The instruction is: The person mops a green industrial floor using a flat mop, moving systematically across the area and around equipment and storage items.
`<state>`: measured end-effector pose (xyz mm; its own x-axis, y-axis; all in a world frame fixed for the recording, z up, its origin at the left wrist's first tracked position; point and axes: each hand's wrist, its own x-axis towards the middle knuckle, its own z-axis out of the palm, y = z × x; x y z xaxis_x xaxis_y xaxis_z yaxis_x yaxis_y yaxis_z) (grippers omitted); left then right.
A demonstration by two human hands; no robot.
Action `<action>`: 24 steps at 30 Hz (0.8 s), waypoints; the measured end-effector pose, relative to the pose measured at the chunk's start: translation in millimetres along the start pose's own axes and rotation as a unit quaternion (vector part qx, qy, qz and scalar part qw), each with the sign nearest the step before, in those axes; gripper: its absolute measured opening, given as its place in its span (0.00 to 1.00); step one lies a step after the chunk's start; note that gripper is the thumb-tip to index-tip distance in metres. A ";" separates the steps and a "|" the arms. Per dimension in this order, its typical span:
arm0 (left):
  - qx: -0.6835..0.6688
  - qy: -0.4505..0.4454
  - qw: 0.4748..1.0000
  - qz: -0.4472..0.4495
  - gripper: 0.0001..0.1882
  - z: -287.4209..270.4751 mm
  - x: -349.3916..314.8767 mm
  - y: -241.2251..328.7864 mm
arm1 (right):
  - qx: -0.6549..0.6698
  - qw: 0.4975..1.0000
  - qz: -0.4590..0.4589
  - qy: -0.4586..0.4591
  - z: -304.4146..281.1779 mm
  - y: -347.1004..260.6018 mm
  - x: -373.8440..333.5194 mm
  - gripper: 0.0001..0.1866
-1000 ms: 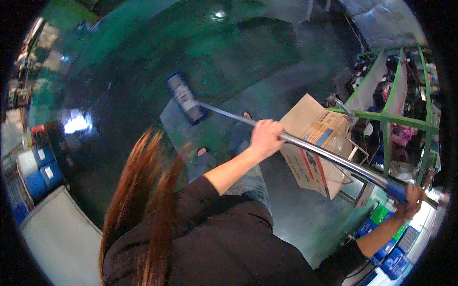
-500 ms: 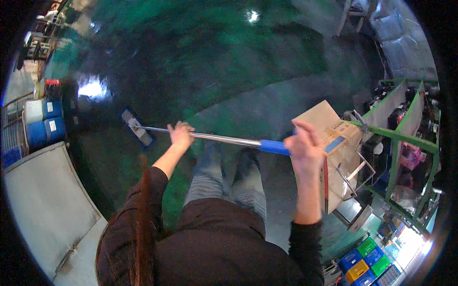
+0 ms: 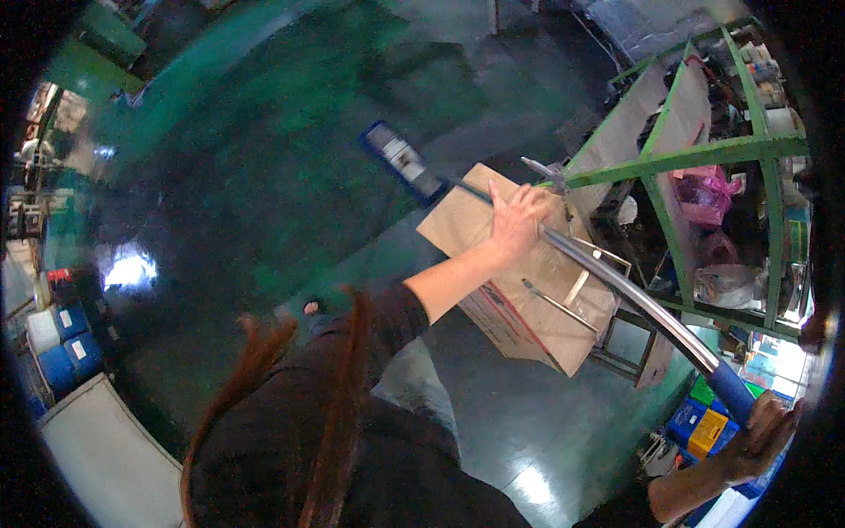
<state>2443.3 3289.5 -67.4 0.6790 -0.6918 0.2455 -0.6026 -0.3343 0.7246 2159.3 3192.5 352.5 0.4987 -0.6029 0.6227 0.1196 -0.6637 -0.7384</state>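
A flat mop (image 3: 402, 163) with a blue rim and a grey plate lies on the dark green floor ahead. From it a metal pole (image 3: 647, 304) slants back to the right and ends in a blue grip (image 3: 729, 393). My left hand (image 3: 515, 220) is wrapped over the pole's middle, its arm reaching across my body above an open cardboard box (image 3: 546, 321). At the far lower right, my right hand (image 3: 761, 440) holds the end of the blue grip, its fingers partly in shadow.
Along the right stands a green metal rack (image 3: 678, 158) with a pink plastic bag (image 3: 707, 189) and other goods. Coloured crates (image 3: 707, 431) sit at lower right. Blue containers (image 3: 70, 361) and a pale panel (image 3: 106, 458) are on the left.
My view has turned to the right. Both hands and the pole have swung right, and the mop head now lies ahead near the cardboard box instead of off to the left.
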 end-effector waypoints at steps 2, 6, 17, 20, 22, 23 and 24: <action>0.042 0.022 0.999 -0.012 0.12 31.5 41.2 -8.3 | 0.011 0.987 0.029 -0.157 30.0 19.5 -8.5 0.19; 0.072 0.015 0.993 -0.090 0.12 75.9 96.8 -39.8 | -0.130 0.962 -0.063 -0.229 109.4 77.5 -44.4 0.06; 0.000 -0.013 1.000 0.026 0.16 35.5 9.7 -16.3 | -0.384 0.849 -0.326 -0.160 11.6 57.4 -9.0 0.22; -0.079 0.070 0.994 -0.022 0.16 -4.6 -77.9 -4.9 | -0.213 0.973 -0.043 0.079 21.9 17.6 -44.0 0.24; -0.128 0.118 0.984 -0.039 0.17 -35.9 -146.4 -2.6 | -0.115 0.993 -0.017 0.018 38.9 -3.9 -77.3 0.24; -0.109 0.134 0.983 -0.068 0.15 -55.0 -183.7 -3.3 | -0.069 0.997 -0.004 -0.025 49.1 -16.5 -94.9 0.24; -0.096 0.129 0.982 -0.103 0.12 -72.8 -223.1 0.6 | -0.031 0.997 0.012 -0.063 59.4 -27.1 -111.7 0.25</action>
<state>2322.0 3490.2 -74.8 0.8764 -0.4296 0.2175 -0.3680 -0.3062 0.8779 2151.4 3304.1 287.5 0.6055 -0.5607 0.5648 0.0557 -0.6781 -0.7329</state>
